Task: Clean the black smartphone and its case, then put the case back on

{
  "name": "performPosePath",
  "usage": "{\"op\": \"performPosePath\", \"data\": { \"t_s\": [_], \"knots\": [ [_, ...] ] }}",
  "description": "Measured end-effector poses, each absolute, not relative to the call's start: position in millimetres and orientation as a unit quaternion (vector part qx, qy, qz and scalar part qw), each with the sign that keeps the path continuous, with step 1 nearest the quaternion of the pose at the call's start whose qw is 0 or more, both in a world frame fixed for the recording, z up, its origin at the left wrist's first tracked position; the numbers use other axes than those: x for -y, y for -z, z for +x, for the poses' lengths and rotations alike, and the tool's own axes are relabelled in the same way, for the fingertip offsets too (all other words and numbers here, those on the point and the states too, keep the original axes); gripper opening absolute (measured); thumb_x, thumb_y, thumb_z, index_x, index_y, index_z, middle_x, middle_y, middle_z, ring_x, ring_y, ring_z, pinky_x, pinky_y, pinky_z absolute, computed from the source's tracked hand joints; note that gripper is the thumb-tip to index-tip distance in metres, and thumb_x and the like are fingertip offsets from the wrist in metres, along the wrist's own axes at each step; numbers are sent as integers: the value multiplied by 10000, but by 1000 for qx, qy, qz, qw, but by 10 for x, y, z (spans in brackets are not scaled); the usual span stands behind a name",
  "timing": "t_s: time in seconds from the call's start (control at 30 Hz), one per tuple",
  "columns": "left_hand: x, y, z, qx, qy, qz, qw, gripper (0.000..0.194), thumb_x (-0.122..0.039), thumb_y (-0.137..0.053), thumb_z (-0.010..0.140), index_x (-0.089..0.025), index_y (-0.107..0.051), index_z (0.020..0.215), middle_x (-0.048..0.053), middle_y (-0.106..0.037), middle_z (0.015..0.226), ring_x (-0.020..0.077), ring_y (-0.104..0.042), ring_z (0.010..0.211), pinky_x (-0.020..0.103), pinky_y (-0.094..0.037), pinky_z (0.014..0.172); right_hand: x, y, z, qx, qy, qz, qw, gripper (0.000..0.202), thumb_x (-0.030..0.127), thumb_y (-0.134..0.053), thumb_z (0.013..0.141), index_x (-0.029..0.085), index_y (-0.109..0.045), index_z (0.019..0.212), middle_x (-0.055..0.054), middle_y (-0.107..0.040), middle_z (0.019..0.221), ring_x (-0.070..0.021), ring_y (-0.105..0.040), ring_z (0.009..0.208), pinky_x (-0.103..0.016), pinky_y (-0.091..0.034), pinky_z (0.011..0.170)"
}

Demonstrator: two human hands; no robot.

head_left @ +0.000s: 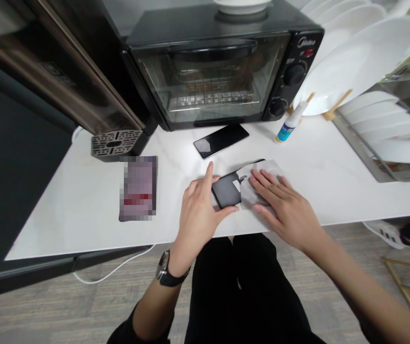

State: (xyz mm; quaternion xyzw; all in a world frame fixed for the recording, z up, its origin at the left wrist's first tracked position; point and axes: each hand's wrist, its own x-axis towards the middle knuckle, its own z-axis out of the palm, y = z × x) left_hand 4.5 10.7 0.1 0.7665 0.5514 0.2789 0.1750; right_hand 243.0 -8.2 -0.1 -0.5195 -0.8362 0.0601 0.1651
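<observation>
On the white counter, a dark phone [227, 190] lies between my hands, a small white patch showing on its face. My left hand [199, 208] grips its left end, thumb along the near edge and index finger pointing up. A crumpled grey cloth [249, 195] covers the phone's right part. My right hand [285, 208] holds this cloth down against the phone, fingers stretched over it and thumb at the near side. Just beyond lies a second black phone [221, 140], flat. Another phone [138, 188], its screen blurred out, rests to the left.
A black toaster oven [212, 79] stands at the back, with a white dish [242, 5] on top. Right of it are a small spray bottle [290, 123] and white plates [351, 59] in a rack. A machine with a slotted drip tray [116, 143] stands at left.
</observation>
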Motion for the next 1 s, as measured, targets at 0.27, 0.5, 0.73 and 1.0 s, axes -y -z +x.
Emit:
{"op": "performPosePath", "data": {
  "t_s": [0.27,0.5,0.73,1.0],
  "knots": [
    [-118,83,12,-551,-270,777,141,893,-214,-677,941,-185,-171,1676,149,-638,1403,305,-574,1217,476,-482,1062,94,1,1671,870,-103,-445,187,777,604,-432,1049,17,-453,1557,-214,-387,1671,-321,-335,1590,-511,-310,1312],
    [-86,23,49,-565,-277,763,147,1177,-434,-914,776,-231,-174,1667,96,-666,1367,302,-563,1234,456,-452,1100,-8,48,2275,859,-34,-481,171,671,553,-413,1074,154,-403,1614,-155,-382,1686,-311,-371,1575,-594,-349,1275],
    [-92,31,31,-554,-269,774,148,965,-269,-745,905,-201,-170,1676,129,-633,1394,303,-560,1205,454,-455,1068,-61,30,1771,852,-68,-479,200,820,648,-435,1033,0,-482,1534,-245,-441,1631,-348,-381,1565,-546,-333,1295],
    [-61,-2,70,-583,-241,767,120,1093,-493,-825,853,-195,-169,1675,116,-660,1286,323,-543,1145,476,-451,1051,67,37,2238,875,-57,-452,166,692,556,-419,1072,94,-423,1588,-158,-400,1673,-297,-376,1573,-559,-388,1266]
  ]
}}
